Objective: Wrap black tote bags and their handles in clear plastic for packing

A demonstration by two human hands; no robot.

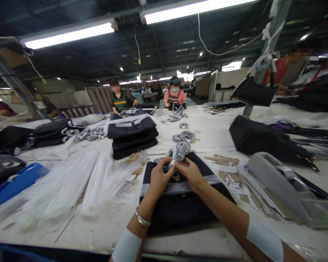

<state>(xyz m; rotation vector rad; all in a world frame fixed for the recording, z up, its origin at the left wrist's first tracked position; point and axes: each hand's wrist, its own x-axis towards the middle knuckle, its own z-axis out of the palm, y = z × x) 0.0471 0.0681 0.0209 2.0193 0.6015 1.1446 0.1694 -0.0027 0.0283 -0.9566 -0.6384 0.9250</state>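
Observation:
A coiled grey strap in clear plastic wrap [182, 150] is pinched between both my hands, over a black bag. My left hand [161, 178] grips the coil's near left side, thumb and fingers closed. From the right, the fingertips of my right hand [190, 173] close on the same coil, close to the left thumb. Something small and white shows between the fingertips, too small to make out. Beneath my hands lies the black bag [180, 211], flat on the table, with clear film across its flap and a gold-coloured clasp in front.
Stacked black bags [133, 133] stand beyond my left hand. Wrapped strap coils [184, 136] lie farther back. Plastic sheets [62, 185] and a blue tool [16, 183] are left; cardboard strips [251, 189] and a grey tape dispenser [276, 182] are right. Two people work across the table.

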